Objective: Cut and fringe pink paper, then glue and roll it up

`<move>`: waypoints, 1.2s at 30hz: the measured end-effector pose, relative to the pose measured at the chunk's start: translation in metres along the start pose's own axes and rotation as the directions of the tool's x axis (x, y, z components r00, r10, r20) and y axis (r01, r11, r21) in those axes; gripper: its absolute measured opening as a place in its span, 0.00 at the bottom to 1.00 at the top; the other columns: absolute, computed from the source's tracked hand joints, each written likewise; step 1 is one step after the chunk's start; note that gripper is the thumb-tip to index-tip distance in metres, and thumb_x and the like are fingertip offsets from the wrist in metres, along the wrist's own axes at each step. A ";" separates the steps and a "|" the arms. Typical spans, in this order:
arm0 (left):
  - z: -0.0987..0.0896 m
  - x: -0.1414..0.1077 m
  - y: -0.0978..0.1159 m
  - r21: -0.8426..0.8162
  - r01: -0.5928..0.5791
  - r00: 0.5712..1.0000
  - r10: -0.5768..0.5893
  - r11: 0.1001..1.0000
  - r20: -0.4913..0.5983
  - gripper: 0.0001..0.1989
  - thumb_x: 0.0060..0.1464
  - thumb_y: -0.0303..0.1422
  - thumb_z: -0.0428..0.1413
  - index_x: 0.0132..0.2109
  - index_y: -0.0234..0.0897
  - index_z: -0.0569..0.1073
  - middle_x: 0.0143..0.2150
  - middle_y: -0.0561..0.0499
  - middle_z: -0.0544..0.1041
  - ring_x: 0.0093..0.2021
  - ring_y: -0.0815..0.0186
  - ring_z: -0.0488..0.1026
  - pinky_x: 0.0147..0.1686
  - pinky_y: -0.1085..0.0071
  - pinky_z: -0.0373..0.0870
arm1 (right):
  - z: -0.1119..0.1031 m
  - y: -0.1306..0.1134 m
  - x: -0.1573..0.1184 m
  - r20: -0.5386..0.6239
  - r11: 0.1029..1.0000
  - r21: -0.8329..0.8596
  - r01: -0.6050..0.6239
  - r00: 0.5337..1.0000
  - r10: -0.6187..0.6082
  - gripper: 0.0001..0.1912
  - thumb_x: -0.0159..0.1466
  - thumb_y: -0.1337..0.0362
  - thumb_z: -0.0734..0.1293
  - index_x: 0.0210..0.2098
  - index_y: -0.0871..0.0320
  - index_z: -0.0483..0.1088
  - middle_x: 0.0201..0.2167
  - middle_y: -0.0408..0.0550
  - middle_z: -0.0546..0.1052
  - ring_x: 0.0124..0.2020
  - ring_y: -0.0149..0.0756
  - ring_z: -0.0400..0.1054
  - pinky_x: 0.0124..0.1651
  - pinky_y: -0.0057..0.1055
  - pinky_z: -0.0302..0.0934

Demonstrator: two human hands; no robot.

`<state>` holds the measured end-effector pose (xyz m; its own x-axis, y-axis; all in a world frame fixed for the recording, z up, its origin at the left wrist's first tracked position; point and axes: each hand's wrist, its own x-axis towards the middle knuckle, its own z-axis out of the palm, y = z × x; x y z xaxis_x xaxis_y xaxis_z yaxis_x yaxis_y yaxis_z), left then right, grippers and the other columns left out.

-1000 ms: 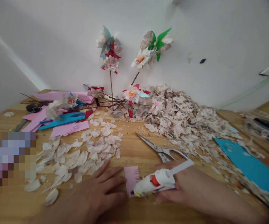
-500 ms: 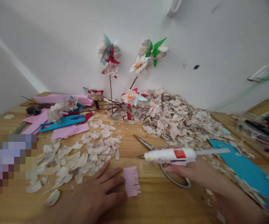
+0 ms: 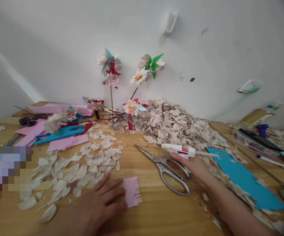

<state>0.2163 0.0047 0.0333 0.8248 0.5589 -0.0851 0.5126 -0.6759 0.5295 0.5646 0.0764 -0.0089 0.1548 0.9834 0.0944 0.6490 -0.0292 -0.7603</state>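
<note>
Along a honey-toned wooden counter (image 3: 161,213), backed by a white plaster wall (image 3: 220,46) meeting a second wall at far left: one wall socket (image 3: 247,87) with a green cable (image 3: 228,108) running down from it.

Hands, two. Left hand (image 3: 97,205): flat on the counter, fingers spread, grip wide and holding nothing, fingertips just beside one fringed pink paper strip (image 3: 132,191), which lies alone on bare wood. Right hand (image 3: 190,165): grip closed around one white hot glue gun (image 3: 178,150), held level with its glue stick pointing right, over the near end of one blue paper sheet (image 3: 245,177).

Steel scissors (image 3: 163,170), one pair, blades together, lie just below the right hand.

Paper flowers on wire stems (image 3: 111,105): two tall stems upright near the wall, with further blooms lying low around their base; exact count unclear.

Paper petals: one large heaped pile (image 3: 178,123) against the wall; one loose scatter (image 3: 75,173) nearer the left hand.

Back left: several pink strips (image 3: 58,109) and one fringed blue strip (image 3: 58,132).

Far right: one blue glue gun (image 3: 262,130), one white marker (image 3: 274,163).

Far left: one pixelated patch (image 3: 6,173), unreadable.
</note>
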 end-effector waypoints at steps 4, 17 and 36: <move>-0.001 0.001 0.002 0.014 0.011 1.000 -0.012 1.000 0.005 0.27 0.52 0.38 0.52 0.59 0.54 0.57 0.61 0.51 0.63 0.60 0.52 0.56 0.57 0.44 0.46 | 0.008 0.008 0.007 0.045 1.000 -0.006 0.001 0.999 0.000 0.19 0.50 0.51 0.68 0.35 0.59 0.73 0.35 0.50 0.78 0.37 0.48 0.72 0.41 0.40 0.65; -0.002 0.001 0.004 -0.044 0.022 1.000 -0.023 0.999 -0.020 0.27 0.51 0.36 0.54 0.58 0.54 0.58 0.59 0.52 0.66 0.60 0.51 0.57 0.57 0.43 0.46 | 0.011 0.000 0.017 0.186 0.996 -0.036 0.083 0.980 -0.075 0.18 0.50 0.51 0.67 0.33 0.59 0.70 0.33 0.49 0.78 0.36 0.44 0.71 0.39 0.35 0.65; 0.008 -0.003 -0.005 -0.075 -0.028 0.998 0.024 0.997 -0.055 0.33 0.50 0.31 0.55 0.61 0.53 0.53 0.62 0.51 0.62 0.61 0.53 0.54 0.59 0.46 0.42 | 0.027 -0.075 -0.083 0.459 0.997 0.000 0.083 0.885 -0.074 0.11 0.59 0.60 0.61 0.41 0.54 0.60 0.36 0.46 0.72 0.35 0.36 0.67 0.38 0.33 0.62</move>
<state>0.2130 0.0023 0.0246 0.8223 0.5684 -0.0255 0.4701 -0.6534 0.5934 0.4833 0.0021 0.0234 -0.2527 0.9550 -0.1555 0.6595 0.0524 -0.7498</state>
